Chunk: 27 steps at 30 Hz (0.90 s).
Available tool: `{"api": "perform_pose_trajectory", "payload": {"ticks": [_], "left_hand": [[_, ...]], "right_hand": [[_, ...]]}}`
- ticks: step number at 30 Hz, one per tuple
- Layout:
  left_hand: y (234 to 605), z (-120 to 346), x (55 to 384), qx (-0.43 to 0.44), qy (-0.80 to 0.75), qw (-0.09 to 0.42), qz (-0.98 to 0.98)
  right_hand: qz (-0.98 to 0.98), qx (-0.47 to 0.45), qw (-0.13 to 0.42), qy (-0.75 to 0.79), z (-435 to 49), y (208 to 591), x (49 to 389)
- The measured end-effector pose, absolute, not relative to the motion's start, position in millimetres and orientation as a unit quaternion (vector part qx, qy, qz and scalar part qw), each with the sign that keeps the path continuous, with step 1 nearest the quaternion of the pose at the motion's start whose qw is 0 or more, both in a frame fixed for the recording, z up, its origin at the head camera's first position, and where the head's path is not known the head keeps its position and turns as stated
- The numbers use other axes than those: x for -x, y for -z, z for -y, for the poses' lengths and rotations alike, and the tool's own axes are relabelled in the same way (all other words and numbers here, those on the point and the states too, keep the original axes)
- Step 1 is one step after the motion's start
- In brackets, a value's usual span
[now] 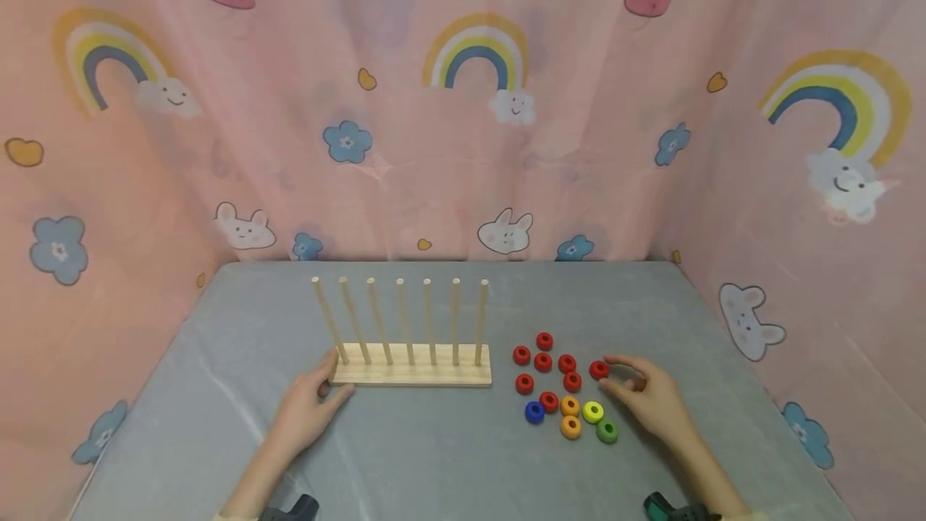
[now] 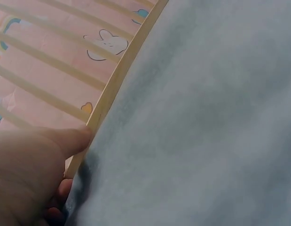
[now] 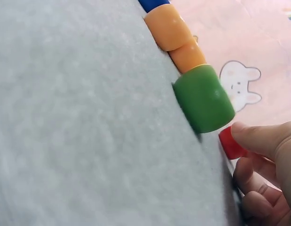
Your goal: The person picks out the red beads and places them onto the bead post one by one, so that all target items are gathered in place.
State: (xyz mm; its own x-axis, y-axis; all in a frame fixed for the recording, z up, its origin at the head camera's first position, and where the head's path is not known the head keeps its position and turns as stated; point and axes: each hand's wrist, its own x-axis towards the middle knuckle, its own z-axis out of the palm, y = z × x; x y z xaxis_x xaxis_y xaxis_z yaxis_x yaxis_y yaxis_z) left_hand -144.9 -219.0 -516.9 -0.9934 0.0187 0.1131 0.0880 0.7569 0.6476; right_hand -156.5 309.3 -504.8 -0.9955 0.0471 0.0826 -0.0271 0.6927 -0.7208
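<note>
A pale wooden peg rack (image 1: 412, 376) with several upright pegs stands left of the table's middle. My left hand (image 1: 307, 408) grips the left end of its base, the thumb (image 2: 74, 140) along the front edge and the other fingers around the end. To the right lie loose ring beads. My right hand (image 1: 654, 396) has its thumb and index finger at the right side of the outermost red bead (image 1: 599, 370), pinching it low at the table. In the right wrist view the thumb partly covers this red bead (image 3: 231, 143).
Several red beads (image 1: 543, 362) lie scattered between rack and right hand. Nearer me are a blue bead (image 1: 534, 412), two orange beads (image 1: 571, 427), a yellow bead (image 1: 593, 412) and a green bead (image 1: 607, 431). A pink printed curtain (image 1: 405, 183) surrounds the grey-covered table (image 1: 419, 457).
</note>
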Motion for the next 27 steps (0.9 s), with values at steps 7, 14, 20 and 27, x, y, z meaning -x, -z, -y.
{"api": "perform_pose_trajectory", "payload": {"ticks": [7, 14, 20, 27], "left_hand": [[518, 216, 146, 0.036, 0.337, 0.080, 0.938], [516, 216, 146, 0.034, 0.343, 0.080, 0.935], [517, 216, 146, 0.031, 0.343, 0.076, 0.936], [518, 216, 144, 0.026, 0.342, 0.073, 0.937]], "right_hand": [[0.918, 0.011, 0.062, -0.391, -311, 515, 160], [0.917, 0.021, 0.066, -0.392, -307, 520, 163], [0.917, 0.026, 0.063, -0.392, -306, 521, 162], [0.920, 0.025, 0.064, -0.387, -306, 520, 162]]}}
